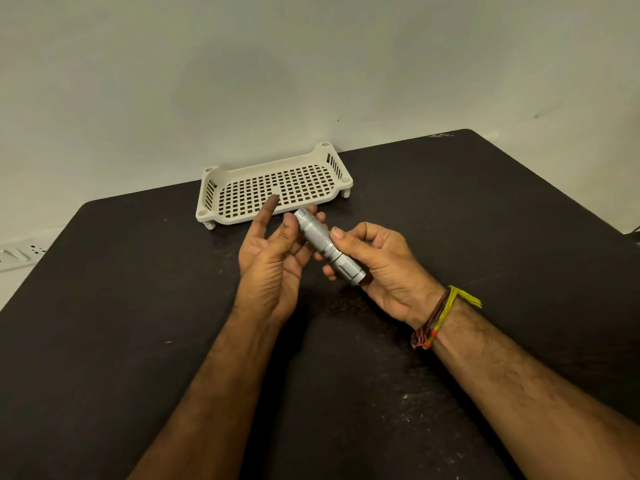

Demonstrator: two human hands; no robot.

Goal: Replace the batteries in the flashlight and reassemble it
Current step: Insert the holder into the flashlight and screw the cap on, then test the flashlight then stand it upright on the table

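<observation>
Between both hands, flashlight, right hand grip at its head

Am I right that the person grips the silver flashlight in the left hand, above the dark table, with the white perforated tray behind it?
Not quite: the head view shows the right hand gripping the silver flashlight; the left hand only touches its far end. It is above the dark table, with the white perforated tray behind.
</observation>
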